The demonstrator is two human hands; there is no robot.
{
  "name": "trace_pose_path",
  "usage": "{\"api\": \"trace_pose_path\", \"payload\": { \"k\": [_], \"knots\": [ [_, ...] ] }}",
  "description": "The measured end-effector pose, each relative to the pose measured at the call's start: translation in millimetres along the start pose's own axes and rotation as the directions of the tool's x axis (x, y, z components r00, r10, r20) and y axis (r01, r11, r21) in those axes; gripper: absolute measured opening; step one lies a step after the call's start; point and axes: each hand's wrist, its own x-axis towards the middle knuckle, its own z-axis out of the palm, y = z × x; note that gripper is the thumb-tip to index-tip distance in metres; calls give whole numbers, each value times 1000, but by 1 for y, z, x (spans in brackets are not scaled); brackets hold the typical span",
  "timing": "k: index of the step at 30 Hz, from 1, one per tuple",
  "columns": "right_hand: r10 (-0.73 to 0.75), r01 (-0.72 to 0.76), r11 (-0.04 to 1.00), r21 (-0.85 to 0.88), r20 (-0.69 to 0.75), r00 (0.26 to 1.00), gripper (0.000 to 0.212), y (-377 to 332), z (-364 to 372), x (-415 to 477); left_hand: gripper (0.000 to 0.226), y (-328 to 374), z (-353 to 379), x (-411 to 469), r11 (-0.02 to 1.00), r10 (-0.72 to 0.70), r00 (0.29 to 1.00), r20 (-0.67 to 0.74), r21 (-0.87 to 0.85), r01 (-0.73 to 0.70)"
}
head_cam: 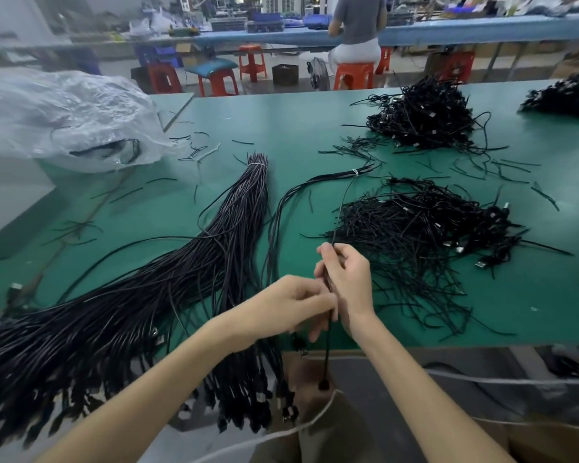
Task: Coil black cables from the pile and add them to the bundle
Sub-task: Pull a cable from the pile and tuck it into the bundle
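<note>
A thick sheaf of straight black cables (168,289), tied near its far end with a white tie, lies across the green table (298,128) and hangs over the near edge. A thinner tied group of cables (291,195) lies just right of it. My right hand (346,279) grips a single black cable (343,198) that runs up to that group's tie and dangles below the table edge with its plug (324,385). My left hand (293,304) pinches the same cable just below the right hand. A heap of coiled cables (425,228) lies to the right.
A second heap of coiled cables (425,118) sits farther back, a third (565,95) at the far right. A crumpled clear plastic bag (64,118) lies at the left. Short black ties are scattered on the mat. A person sits on an orange stool (353,73) behind.
</note>
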Motion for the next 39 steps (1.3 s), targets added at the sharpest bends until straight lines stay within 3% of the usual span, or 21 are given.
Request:
{"api": "trace_pose_path", "payload": {
  "k": [4,7,9,12,16,22,26,31,36,39],
  "knots": [
    [8,-12,999,31,114,993,33,0,2,-2,34,15,-6,7,914,49,995,-91,-398,-82],
    [-24,24,1000,4,217,976,47,2,5,-3,29,18,-13,15,815,22,986,-163,-569,-112],
    [-54,78,993,-88,241,969,36,1,6,-3,28,15,-17,18,796,-2,976,-216,-592,-129],
    [-111,161,961,-226,217,970,42,1,6,-1,30,6,-22,17,797,-14,968,-251,-588,-141],
    [-129,183,950,-253,216,968,39,4,3,1,26,-7,-35,14,790,-5,978,-209,-600,-124],
    [-68,126,962,-242,235,970,35,2,3,-1,34,-25,-45,13,855,-84,979,-185,-518,-24],
    [-66,135,963,-235,279,958,33,-4,4,-4,43,-32,-42,11,942,-111,968,-227,-335,30],
    [-39,100,979,-176,323,946,37,-5,2,-5,56,-27,-36,15,984,-70,945,-321,-176,13],
    [-43,106,982,-156,363,931,36,-9,-1,-7,51,-31,-27,21,1000,-4,937,-350,-2,3],
    [-42,110,981,-160,380,924,36,-8,-2,-7,47,-33,-26,22,999,34,942,-334,2,-35]
  ]
}}
